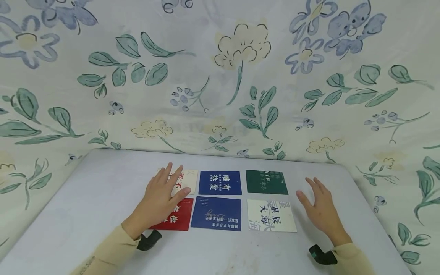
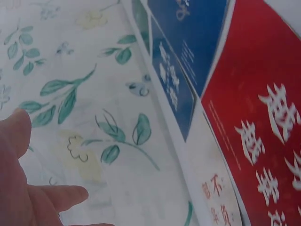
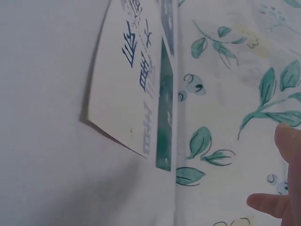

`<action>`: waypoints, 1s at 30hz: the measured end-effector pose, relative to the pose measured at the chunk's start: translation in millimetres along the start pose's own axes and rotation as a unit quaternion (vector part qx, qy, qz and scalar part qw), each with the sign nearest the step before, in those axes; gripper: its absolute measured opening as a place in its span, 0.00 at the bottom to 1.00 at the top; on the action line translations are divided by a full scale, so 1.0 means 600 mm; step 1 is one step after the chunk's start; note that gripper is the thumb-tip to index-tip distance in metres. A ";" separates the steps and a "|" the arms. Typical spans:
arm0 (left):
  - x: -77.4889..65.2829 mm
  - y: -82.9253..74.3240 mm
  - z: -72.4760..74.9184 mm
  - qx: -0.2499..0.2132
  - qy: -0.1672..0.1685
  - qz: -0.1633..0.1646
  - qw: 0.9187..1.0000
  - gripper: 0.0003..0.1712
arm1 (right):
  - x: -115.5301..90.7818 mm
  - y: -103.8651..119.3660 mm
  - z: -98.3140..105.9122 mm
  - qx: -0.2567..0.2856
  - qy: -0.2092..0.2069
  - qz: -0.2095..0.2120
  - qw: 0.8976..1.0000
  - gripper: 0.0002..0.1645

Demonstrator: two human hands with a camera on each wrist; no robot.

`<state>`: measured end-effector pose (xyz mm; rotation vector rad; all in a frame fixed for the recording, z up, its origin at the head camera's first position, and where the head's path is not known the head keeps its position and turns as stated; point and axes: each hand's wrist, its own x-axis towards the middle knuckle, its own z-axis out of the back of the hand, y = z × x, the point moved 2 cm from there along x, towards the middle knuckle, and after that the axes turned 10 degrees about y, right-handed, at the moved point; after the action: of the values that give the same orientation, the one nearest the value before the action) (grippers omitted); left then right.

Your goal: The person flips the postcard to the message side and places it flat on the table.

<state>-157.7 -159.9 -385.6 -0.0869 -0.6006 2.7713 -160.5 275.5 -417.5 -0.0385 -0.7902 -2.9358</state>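
Left hand [image 1: 161, 202] was spread over the red card [image 1: 182, 215], left of the nearer blue card [image 1: 216, 214]; right hand [image 1: 319, 210], also splayed, was way right of that blue one, past the white card [image 1: 272, 215]. Neither gripped anything. Stuff that flat probably wanted an edge nudged up first tbh.

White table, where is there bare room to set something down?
Bare: left of the left hand, out to the edge of the table; between the sleeves, in front of the cards; and a narrower strip right of the right hand. Crowded: the middle, where six cards lie in two close rows, the left hand over part of two.
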 end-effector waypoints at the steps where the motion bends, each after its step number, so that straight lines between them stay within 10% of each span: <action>1: 0.000 -0.004 -0.002 -0.001 -0.001 -0.003 1.000 0.44 | -0.002 0.000 -0.002 0.004 0.001 -0.001 1.000 0.41; 30: 0.016 -0.126 -0.085 -0.067 0.039 -0.056 0.995 0.48 | -0.034 0.011 -0.043 0.085 0.068 -0.055 0.993 0.39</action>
<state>-139.2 -71.4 -400.8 -0.1834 -0.7457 2.6058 -139.6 258.5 -437.5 0.2230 -1.0480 -2.9192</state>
